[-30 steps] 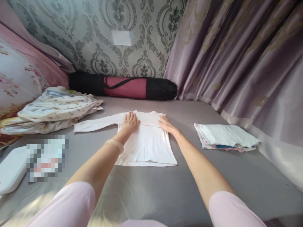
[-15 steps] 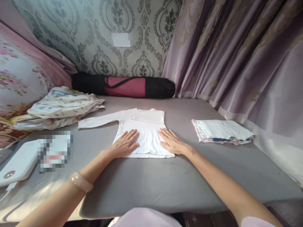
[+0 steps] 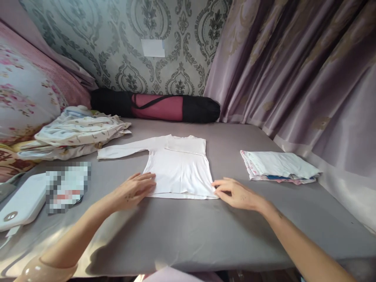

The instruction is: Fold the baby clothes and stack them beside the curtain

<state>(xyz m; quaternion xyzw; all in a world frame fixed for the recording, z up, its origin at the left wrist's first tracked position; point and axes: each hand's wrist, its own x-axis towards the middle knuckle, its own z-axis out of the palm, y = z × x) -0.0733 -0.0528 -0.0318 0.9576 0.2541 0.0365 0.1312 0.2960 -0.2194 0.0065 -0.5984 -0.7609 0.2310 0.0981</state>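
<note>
A small white long-sleeved shirt [image 3: 179,172] lies flat in front of me. Its left-hand sleeve stretches out to the side, while the other one is folded across the upper chest. My left hand [image 3: 133,190] rests with extended fingers on the lower left edge of the shirt. At the bottom right corner, the thumb and fingers of my right hand [image 3: 237,194] pinch the hem.
A folded clothes stack [image 3: 282,164] lies to the right on the grey sheet [image 3: 182,231]. Loose clothes [image 3: 82,131] are heaped at left, near a white power bank [image 3: 25,201] and a pixelated item [image 3: 69,188]. A black-and-maroon roll bag [image 3: 157,106] lies along the wall.
Both hands have slid off the middle of the shirt toward its lower side edges. My right thumb and fingers have closed on the bottom right corner. The shirt lies nearly as before.
</note>
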